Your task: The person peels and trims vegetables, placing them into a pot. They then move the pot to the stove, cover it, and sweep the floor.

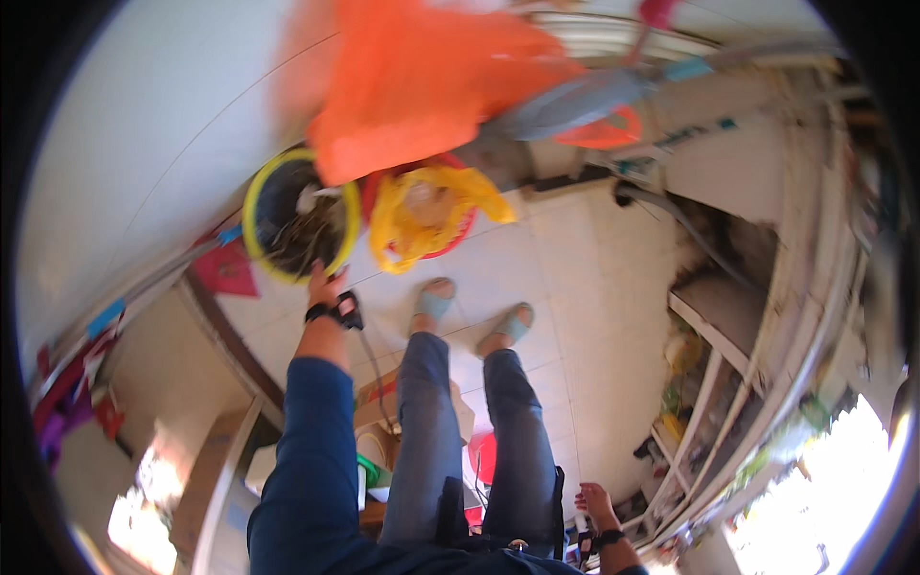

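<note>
My left hand [327, 286] reaches forward to the near rim of a round bin [269, 167] with a yellow edge. Its fingertips overlap that rim, but blur hides whether they grip it. Dry brown plant stalks [310, 233] and a whitish scrap [307, 200] lie inside the bin. Beside it stands a red basket [460, 231] lined with a yellow plastic bag [392, 233]. A large orange plastic bag [410, 93], blurred, hangs over the far edges of both. Low at my right side, my right hand [595, 499] hangs with fingers loosely apart, holding nothing.
A grey pipe or rail [755, 54] with blue tape runs at the upper right. Shelving [708, 323] holding assorted items lines the right side. A drain hose [668, 205] bends near the wall. Cardboard boxes [377, 402] sit behind my legs on the tiled floor [596, 287].
</note>
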`<action>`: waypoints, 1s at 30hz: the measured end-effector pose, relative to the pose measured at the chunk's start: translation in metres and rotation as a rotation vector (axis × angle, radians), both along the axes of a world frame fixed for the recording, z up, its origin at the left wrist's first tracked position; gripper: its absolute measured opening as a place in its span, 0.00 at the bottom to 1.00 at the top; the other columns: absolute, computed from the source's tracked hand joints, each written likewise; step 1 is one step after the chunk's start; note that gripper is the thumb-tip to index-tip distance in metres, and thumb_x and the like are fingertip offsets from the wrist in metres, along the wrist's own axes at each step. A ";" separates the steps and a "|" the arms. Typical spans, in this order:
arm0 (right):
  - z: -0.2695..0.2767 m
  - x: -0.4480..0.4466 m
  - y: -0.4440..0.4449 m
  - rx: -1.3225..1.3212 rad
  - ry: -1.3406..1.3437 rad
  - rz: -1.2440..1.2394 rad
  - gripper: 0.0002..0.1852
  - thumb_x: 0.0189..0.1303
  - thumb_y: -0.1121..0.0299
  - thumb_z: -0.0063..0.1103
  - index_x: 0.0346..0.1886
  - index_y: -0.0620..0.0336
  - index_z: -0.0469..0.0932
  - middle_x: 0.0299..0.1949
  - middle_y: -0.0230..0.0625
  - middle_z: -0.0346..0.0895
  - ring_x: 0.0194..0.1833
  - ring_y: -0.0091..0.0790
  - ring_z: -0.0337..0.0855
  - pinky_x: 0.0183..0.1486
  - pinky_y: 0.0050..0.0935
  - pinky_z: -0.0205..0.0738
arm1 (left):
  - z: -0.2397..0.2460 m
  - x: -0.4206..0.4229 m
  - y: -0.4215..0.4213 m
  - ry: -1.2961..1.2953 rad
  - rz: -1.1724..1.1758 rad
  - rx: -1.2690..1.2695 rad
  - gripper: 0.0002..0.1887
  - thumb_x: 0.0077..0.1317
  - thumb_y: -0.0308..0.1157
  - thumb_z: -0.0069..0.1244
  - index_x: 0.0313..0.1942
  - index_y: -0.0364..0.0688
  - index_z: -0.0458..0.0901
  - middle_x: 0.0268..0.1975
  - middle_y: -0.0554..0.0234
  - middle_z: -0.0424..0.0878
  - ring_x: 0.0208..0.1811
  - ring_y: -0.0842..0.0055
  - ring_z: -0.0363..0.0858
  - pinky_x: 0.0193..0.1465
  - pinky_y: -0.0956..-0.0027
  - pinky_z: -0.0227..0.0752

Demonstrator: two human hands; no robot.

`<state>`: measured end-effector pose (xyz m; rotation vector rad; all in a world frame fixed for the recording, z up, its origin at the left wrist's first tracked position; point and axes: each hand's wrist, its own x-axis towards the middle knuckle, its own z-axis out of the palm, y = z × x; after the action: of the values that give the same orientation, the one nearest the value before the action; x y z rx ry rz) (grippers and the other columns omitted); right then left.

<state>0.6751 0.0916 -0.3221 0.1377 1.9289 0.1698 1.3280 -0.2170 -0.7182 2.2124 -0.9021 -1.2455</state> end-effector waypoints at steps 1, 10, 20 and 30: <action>0.001 0.002 0.000 0.018 0.013 0.015 0.12 0.67 0.63 0.49 0.49 0.57 0.75 0.30 0.37 0.78 0.29 0.30 0.81 0.29 0.28 0.78 | 0.016 -0.002 -0.002 0.011 0.014 -0.035 0.22 0.58 0.43 0.59 0.41 0.32 0.76 0.35 0.55 0.81 0.33 0.72 0.77 0.38 0.67 0.73; 0.062 0.039 -0.017 -0.240 -0.017 -0.016 0.14 0.64 0.67 0.49 0.50 0.59 0.76 0.33 0.37 0.79 0.28 0.27 0.80 0.31 0.26 0.77 | 0.251 -0.036 0.074 -0.252 -0.023 0.063 0.23 0.58 0.47 0.60 0.31 0.30 0.79 0.25 0.55 0.81 0.24 0.74 0.73 0.28 0.63 0.70; 0.140 -0.024 0.068 -0.490 0.138 -0.243 0.14 0.64 0.67 0.48 0.50 0.61 0.76 0.35 0.37 0.80 0.31 0.29 0.81 0.34 0.28 0.78 | 0.433 -0.068 0.132 -0.872 -0.593 -0.298 0.27 0.51 0.50 0.62 0.12 0.39 0.67 0.10 0.59 0.67 0.11 0.61 0.68 0.15 0.58 0.59; 0.127 -0.158 0.273 -0.657 0.355 -0.605 0.15 0.60 0.67 0.52 0.48 0.63 0.77 0.30 0.38 0.80 0.28 0.31 0.80 0.30 0.30 0.77 | 0.511 -0.310 0.121 -0.913 -0.889 -0.587 0.27 0.51 0.47 0.62 0.12 0.36 0.67 0.10 0.54 0.64 0.12 0.58 0.67 0.17 0.53 0.59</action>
<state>0.5173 0.3645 -0.1949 0.3149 2.0974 -0.9342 1.0177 -0.0960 -0.2073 1.8346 -2.3908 -0.0316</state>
